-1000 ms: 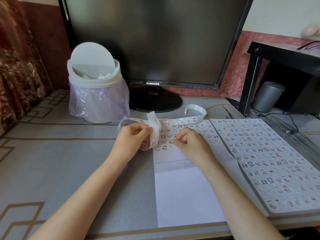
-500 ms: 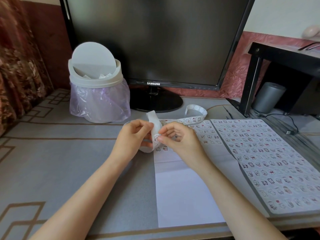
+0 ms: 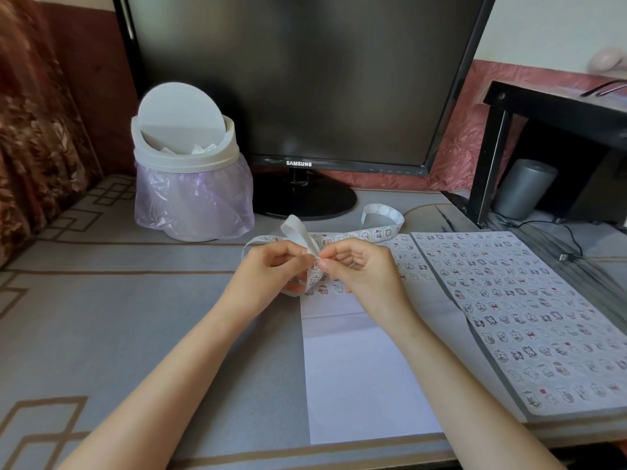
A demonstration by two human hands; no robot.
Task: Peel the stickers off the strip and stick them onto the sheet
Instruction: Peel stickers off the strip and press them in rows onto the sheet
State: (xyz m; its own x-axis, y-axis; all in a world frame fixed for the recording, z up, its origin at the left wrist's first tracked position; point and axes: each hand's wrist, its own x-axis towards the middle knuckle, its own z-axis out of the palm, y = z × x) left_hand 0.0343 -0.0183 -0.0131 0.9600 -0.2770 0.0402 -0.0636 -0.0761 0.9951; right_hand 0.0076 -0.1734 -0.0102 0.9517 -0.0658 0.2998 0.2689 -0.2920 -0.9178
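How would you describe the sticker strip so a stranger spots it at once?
Find the black monitor at the back of the desk. Just in front of its stand, a narrow white strip loops between the left hand and right hand. Unlike the flat sheet beneath, it curls off the desk and carries one row of stickers.

Both hands are covering the middle of the strip (image 3: 376,234): the left hand (image 3: 271,269) and right hand (image 3: 359,269) are hiding where it bends. The right fingertips (image 3: 324,265) are pinching at it, but whether a sticker is lifting is too small for me to tell. That hand is also masking the upper rows of the sheet (image 3: 356,368). The monitor (image 3: 305,79) is running off at twelve o'clock, the filled page (image 3: 529,317) at four o'clock, and a blurred pink thing (image 3: 607,59) at two o'clock.
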